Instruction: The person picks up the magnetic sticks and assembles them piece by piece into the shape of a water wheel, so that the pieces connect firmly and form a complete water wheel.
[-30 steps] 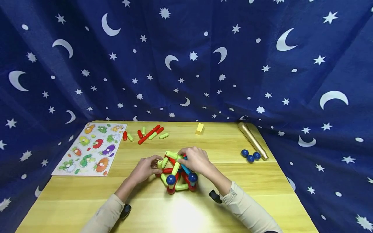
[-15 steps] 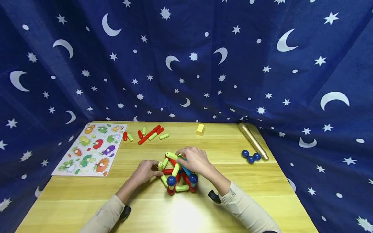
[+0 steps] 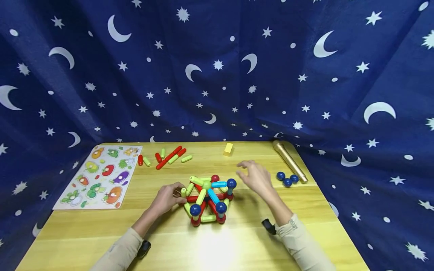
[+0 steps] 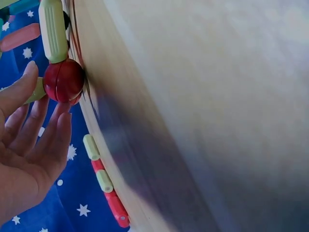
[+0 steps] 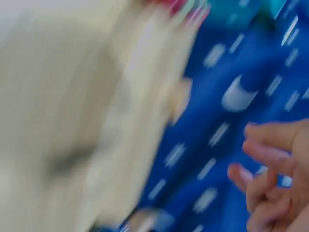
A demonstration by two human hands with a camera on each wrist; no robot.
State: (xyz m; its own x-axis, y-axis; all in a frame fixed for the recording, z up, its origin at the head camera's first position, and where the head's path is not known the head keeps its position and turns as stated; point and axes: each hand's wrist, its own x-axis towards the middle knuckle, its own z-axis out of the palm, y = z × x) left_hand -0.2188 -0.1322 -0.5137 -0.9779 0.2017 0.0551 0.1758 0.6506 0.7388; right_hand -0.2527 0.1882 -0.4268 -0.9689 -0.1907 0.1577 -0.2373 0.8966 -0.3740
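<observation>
A magnetic stick-and-ball frame [image 3: 206,184] stands mid-table, with red balls at its base, blue balls on short upright rods and a light green ball in its raised centre. At its left corner my left hand [image 3: 165,199] pinches an upright light green magnetic rod [image 3: 183,192]. The left wrist view shows the thumb and fingers about this rod, beside a red ball [image 4: 63,80] that joins another light green rod [image 4: 53,31]. My right hand [image 3: 257,178] is in the air right of the frame, fingers loosely bent and holding nothing. The right wrist view is blurred.
Several loose red and light green rods [image 3: 169,158] lie at the back left, near a vegetable picture board [image 3: 96,177]. A yellow block [image 3: 228,149] stands at the back. To the right are three blue balls [image 3: 287,182] and a gold microphone-shaped stick [image 3: 289,162].
My right hand has left the top of the frame and moved right, uncovering the blue rods and a blue ball. The left hand stays at the left corner. The head view has shifted slightly.
</observation>
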